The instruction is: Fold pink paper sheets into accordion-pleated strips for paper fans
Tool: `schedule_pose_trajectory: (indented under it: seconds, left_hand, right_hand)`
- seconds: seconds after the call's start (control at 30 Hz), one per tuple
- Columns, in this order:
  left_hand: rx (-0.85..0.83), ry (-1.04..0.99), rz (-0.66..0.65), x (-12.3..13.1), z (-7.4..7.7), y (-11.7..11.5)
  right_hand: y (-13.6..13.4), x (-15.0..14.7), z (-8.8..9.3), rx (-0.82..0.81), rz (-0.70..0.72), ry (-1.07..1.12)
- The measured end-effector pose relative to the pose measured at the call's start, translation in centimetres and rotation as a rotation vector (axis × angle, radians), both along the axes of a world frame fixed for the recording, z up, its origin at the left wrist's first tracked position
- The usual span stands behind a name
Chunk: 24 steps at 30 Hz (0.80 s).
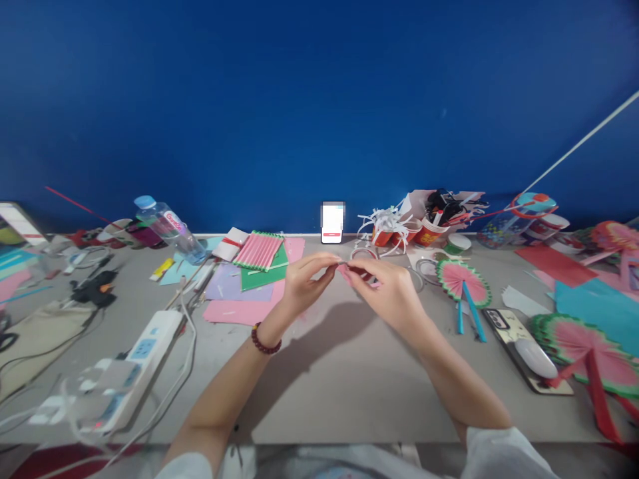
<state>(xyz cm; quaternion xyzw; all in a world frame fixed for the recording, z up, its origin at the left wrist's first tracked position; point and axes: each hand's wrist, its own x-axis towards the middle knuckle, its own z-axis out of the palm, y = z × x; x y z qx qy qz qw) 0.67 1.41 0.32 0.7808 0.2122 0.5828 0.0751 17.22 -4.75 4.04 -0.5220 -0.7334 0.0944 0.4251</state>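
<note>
Both hands meet above the middle of the grey table (344, 379), fingertips nearly touching. Between them is a small pink piece of paper (344, 271). My left hand (308, 283), with a dark bead bracelet on its wrist, pinches one side of the piece. My right hand (384, 286) pinches the other side, and a bit of pink hangs below its fingertips. Left of my left hand, a pleated pink strip with green edges (259, 251) lies on green paper (279, 275). To the right of my right hand is a round pleated pink and green fan (463, 283) with blue sticks.
A phone (332, 223) stands against the blue wall. At left are a power strip (150, 356) with cables and a tilted bottle (172, 226). Cups of paper strips (392, 226) stand back right. A phone with a white mouse (535, 358) and a larger fan (589, 349) lie right.
</note>
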Motion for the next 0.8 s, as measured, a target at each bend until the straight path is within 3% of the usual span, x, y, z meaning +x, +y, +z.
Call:
schedule_pose_trajectory:
  seconds: [0.37, 0.8]
  left_hand:
    - [-0.154, 0.009, -0.121, -0.34, 0.74, -0.09]
    - [-0.282, 0.054, -0.202, -0.37, 0.54, 0.37]
  right_hand:
    - [0.2, -0.02, -0.23, 0.077, -0.026, -0.044]
    - [0.3, -0.01, -0.2, 0.005, 0.009, -0.065]
